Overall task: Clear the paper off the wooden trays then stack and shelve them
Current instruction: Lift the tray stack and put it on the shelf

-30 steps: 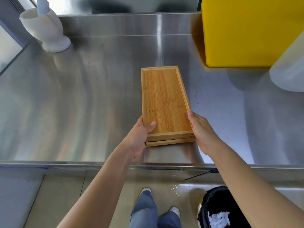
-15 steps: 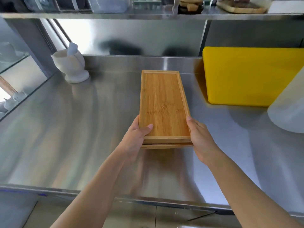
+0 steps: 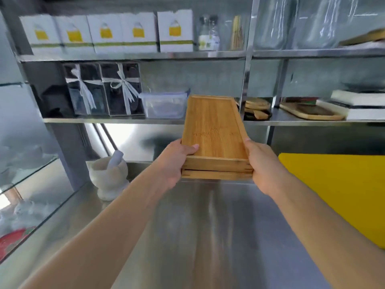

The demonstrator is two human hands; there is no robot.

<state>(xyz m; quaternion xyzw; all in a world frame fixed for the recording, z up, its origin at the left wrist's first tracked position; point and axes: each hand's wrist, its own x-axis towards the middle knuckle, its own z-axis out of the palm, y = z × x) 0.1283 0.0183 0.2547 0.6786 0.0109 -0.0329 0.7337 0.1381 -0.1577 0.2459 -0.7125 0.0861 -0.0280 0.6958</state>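
**Mia:** What is the biggest thing here?

**Ben:** The shiny metal tabletop (image 3: 218,236). It fills the whole bottom part. Behind it stand metal shelves (image 3: 129,121) with lots of stuff on them.

**Mia:** What comes next?

**Ben:** A big yellow board (image 3: 337,197) on the right side of the tabletop. It leans up a little at the back.

**Mia:** And where are the wooden trays (image 3: 214,138)?

**Ben:** Up in the air, above the tabletop. There are two, one on top of the other. No paper is on the top one. The far end of the stack is up by the edge of the lower shelf, between a clear plastic box (image 3: 164,105) and a metal post (image 3: 246,65). I cannot tell if it touches the shelf.

**Mia:** Who holds them?

**Ben:** A person with two bare arms. The left hand (image 3: 177,161) grips the near left corner of the trays, with the thumb on top. The right hand (image 3: 264,165) grips the near right corner, wrapped around the side.

**Mia:** What else is on the shelves?

**Ben:** White boxes (image 3: 108,32) with yellow pictures sit in a row on the top shelf. Below them are dark boxes (image 3: 104,90) tied with white ribbon. On the right lies a wooden board (image 3: 312,113), and some smaller wooden things are next to the post.

**Mia:** And the small white thing?

**Ben:** That is a stone bowl with a grinding stick (image 3: 108,176). It stands on the tabletop at the left, under the shelf.
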